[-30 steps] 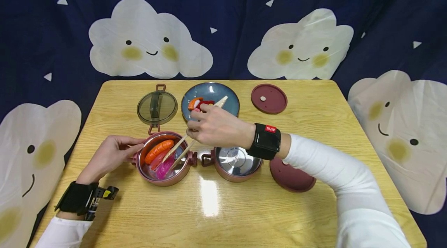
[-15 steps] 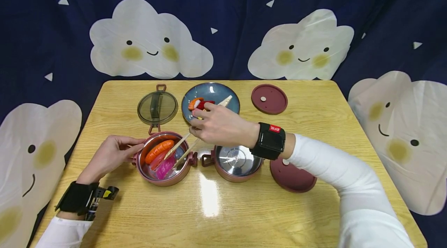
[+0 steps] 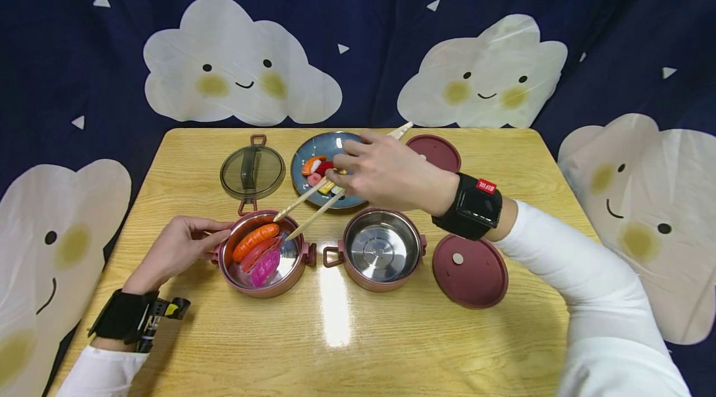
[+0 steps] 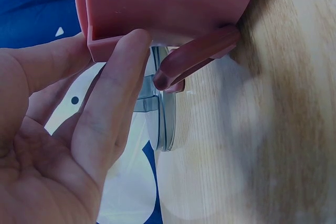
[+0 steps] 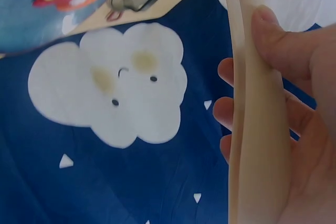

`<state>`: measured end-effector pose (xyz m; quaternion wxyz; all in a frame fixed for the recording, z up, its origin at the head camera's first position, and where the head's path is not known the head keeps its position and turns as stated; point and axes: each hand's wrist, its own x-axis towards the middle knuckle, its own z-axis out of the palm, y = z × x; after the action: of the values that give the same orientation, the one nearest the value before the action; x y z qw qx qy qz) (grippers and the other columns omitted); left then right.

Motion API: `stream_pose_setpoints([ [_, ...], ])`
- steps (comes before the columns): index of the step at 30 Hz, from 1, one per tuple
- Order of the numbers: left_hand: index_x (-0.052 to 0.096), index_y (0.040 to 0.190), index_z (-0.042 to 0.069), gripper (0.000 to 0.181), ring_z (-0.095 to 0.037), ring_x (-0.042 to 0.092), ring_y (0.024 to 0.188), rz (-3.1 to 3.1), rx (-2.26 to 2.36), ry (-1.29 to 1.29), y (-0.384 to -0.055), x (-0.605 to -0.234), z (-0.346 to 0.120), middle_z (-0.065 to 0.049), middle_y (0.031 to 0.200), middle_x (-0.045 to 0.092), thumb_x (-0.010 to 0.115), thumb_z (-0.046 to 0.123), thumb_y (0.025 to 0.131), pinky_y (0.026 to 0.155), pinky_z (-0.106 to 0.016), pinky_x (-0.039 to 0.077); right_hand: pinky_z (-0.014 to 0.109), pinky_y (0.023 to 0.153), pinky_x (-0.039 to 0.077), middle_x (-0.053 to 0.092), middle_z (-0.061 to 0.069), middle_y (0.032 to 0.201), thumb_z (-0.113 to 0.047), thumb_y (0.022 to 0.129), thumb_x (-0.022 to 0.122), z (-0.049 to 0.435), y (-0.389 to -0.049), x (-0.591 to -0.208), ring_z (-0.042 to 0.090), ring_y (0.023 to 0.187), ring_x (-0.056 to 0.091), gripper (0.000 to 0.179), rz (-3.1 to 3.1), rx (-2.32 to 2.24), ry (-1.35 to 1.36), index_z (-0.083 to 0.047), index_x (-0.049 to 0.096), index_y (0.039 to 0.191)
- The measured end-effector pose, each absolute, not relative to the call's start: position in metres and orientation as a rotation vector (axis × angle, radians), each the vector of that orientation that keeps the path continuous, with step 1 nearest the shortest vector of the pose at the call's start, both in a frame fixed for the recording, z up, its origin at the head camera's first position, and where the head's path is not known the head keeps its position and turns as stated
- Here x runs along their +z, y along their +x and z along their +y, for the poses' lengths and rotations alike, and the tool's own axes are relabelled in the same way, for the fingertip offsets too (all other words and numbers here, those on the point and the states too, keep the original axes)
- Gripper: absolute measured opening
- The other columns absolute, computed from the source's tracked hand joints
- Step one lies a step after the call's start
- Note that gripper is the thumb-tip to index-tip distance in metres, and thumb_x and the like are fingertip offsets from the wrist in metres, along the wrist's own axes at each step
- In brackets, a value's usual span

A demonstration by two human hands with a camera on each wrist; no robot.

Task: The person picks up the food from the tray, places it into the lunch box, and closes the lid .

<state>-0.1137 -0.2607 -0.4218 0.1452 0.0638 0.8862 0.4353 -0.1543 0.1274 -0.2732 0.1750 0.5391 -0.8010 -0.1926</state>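
My left hand (image 3: 179, 245) pinches the side of a dusty-red pot (image 3: 264, 292) with thumb and fingers. Its fingertips meet at a squared side handle (image 4: 102, 50) in the left wrist view. Inside lie an orange-red sausage (image 3: 255, 243), a red piece (image 3: 258, 255) and a magenta piece (image 3: 265, 269) of toy food. My right hand (image 3: 394, 170) grips pale wooden tongs (image 3: 301, 200), also filling the right wrist view as a pair of long arms (image 5: 265, 129). The tongs' tips stand apart over the pot's far right rim, with nothing between them.
A second pot (image 3: 381, 286) stands to the right, with a dusty-red lid (image 3: 470, 282) beside it. Behind are a glass lid (image 3: 270, 167), a blue plate (image 3: 317, 143) of sushi-like pieces, and another lid (image 3: 442, 150) partly behind the right hand.
My right hand has moved right and away from me, lifting the tongs' tips from the magenta piece, which stays in the pot. The left hand has kept its place.
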Motion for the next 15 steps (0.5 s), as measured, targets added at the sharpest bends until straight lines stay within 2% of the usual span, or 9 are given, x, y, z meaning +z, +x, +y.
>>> stream_pose_setpoints([
  [6, 0.075, 0.128, 0.002, 0.033, -0.007, 0.072, 0.075, 2.558, 1.247, 0.183, -0.114, -0.422, -0.261, -0.020, 0.109, 0.080, 0.070, 0.023, 0.104, 0.067, -0.029, 0.063, 0.035, 0.079, 0.050, 0.077, 0.003, 0.116, -0.040, 0.098, 0.075, 0.142, -0.155, -0.261, 0.025, 0.102, 0.065, 0.038, -2.381, -0.516, 1.446, -0.018, 0.076, 0.129],
  [11, 0.076, 0.128, 0.002, 0.033, -0.008, 0.072, 0.074, 2.564, 1.242, 0.185, -0.114, -0.422, -0.261, -0.020, 0.108, 0.080, 0.070, 0.023, 0.103, 0.066, -0.029, 0.063, 0.035, 0.073, 0.051, 0.077, 0.003, 0.108, -0.032, 0.099, 0.074, 0.153, -0.157, -0.260, 0.025, 0.092, 0.063, 0.030, -2.430, -0.496, 1.414, -0.017, 0.077, 0.124],
  [15, 0.076, 0.128, 0.002, 0.033, -0.008, 0.072, 0.074, 2.562, 1.244, 0.183, -0.114, -0.422, -0.261, -0.020, 0.107, 0.080, 0.070, 0.023, 0.103, 0.066, -0.029, 0.063, 0.035, 0.069, 0.051, 0.077, 0.004, 0.103, -0.032, 0.100, 0.073, 0.161, -0.160, -0.262, 0.025, 0.086, 0.064, 0.024, -2.439, -0.521, 1.372, -0.016, 0.079, 0.117],
])
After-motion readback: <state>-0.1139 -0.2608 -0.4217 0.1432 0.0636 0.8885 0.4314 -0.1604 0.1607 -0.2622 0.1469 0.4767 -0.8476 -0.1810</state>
